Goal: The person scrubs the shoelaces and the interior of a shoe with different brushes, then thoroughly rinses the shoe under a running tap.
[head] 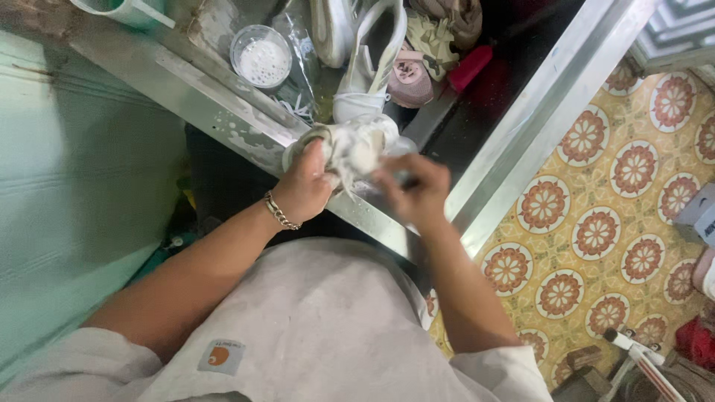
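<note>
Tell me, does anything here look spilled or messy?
Yes. White splashes streak the metal counter edge beside the foam-covered white shoe, which the left hand holds while the right hand, blurred, works at it. Other shoes lie jumbled behind.

A wet steel sink [223, 97] carried the load, a round white tub of powder [261, 56] sat by its near rim, white sneakers [369, 67] lay heaped in the basin, and a pink shoe [410, 80] rested beside them.

over a steel sink rim [223, 119], the left hand [304, 186] grips a soapy white shoe [357, 145] while the blurred right hand [414, 190] presses against its side.
</note>
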